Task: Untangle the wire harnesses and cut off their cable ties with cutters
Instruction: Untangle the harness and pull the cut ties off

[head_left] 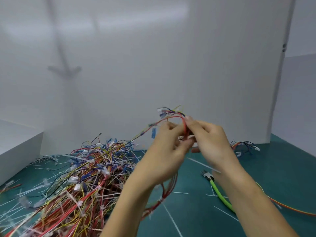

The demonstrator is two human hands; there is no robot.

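Just right of centre in the frame, a harness point(173, 117) of red, blue and yellow wires is held up above the mat point(282, 177) by both hands. The left hand point(166, 151) has its fingers curled round the wires from below. The right hand point(211, 142) pinches the red wires at the top of their loop between thumb and fingertips. Both hands are blurred, so the exact finger positions are unclear. White connectors stick out of the harness's upper end, and one long strand runs down and left into the pile point(85, 177), a big tangle of harnesses filling the lower left of the frame. The cutters point(215, 184), with green handles, lie on the mat right of centre, partly hidden behind the right forearm, in neither hand. A small bundle point(244, 146) of wires sits at mid right, against the white wall point(153, 57). Cut ties point(172, 218) are scattered over the mat. A white box point(17, 147) stands at the left edge. An orange cable point(290, 209) crosses the lower right corner.
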